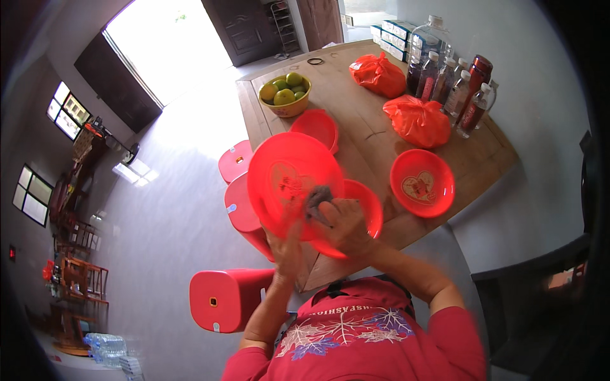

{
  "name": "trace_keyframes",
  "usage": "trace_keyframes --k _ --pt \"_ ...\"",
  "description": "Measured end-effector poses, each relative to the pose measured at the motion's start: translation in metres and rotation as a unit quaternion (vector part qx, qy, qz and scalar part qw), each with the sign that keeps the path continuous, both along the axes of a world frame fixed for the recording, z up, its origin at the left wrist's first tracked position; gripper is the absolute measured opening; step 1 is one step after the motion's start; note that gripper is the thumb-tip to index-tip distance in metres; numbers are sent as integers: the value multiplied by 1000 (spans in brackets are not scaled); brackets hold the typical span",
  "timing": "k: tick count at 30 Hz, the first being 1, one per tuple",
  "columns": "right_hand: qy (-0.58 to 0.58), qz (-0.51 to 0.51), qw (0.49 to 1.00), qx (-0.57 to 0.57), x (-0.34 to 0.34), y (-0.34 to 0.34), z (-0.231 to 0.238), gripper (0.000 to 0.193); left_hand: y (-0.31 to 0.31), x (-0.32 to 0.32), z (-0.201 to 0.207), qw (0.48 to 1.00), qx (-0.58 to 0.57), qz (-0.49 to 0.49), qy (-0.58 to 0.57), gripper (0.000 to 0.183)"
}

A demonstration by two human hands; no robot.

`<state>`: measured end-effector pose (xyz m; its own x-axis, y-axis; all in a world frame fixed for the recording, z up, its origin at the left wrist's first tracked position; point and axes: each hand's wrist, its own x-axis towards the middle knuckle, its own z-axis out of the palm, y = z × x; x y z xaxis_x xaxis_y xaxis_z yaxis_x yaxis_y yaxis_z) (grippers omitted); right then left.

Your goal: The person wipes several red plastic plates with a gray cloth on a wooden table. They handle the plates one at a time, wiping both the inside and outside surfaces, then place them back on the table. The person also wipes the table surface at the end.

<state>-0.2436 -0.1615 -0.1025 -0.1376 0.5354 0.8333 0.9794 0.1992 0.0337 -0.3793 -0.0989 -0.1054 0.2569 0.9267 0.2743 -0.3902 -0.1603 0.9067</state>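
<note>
A red basin is being gripped over the edge of the table by the left hand, its fingers partly hidden; inside, a grey cloth is being held by the right hand with curled fingers.

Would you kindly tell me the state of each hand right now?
Left hand: holding the raised red basin by its near edge, motion-blurred.
Right hand: closed on a dark cloth, at the basin's inner side.
</note>
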Motion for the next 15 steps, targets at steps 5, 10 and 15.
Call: trace_keyframes --k 5,10,15 --pt "41 53 996 -62 -25 -2 0 21 -7 2 -11 989 -98 10 -114 39" --pt "-61 57 981 -177 19 -7 2 34 3 -6 -8 991 -100 63 -60 39" --pt "77 76 939 -327 67 -4 13 33 17 -21 -25 997 -73 -6 27 41"
